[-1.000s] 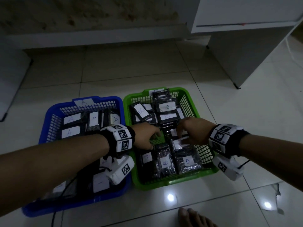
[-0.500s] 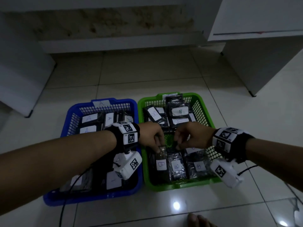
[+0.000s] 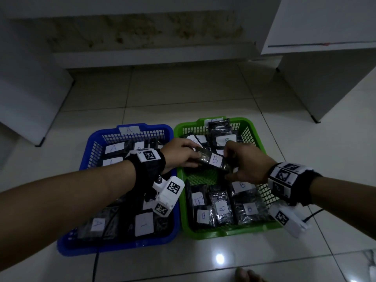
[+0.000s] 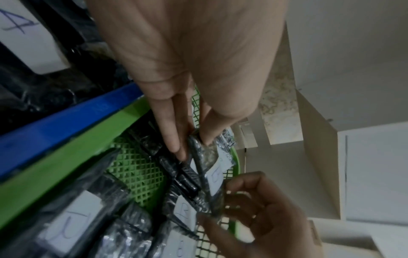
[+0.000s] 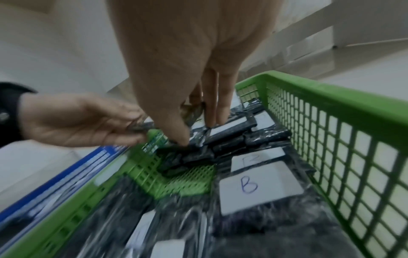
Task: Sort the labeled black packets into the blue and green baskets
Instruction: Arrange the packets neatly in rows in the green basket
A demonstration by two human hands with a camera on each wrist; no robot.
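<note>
Both hands pinch one crinkly, glossy black packet (image 3: 213, 161) labelled B; left hand (image 3: 179, 153) one end, right hand (image 3: 244, 165) the other. It hangs above the green basket (image 3: 252, 129) with its lattice mesh.

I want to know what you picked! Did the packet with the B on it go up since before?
Yes. The B packet lay in the near row of the green basket; now both hands, left hand and right hand, hold it above the bare mesh mid-basket.
</note>
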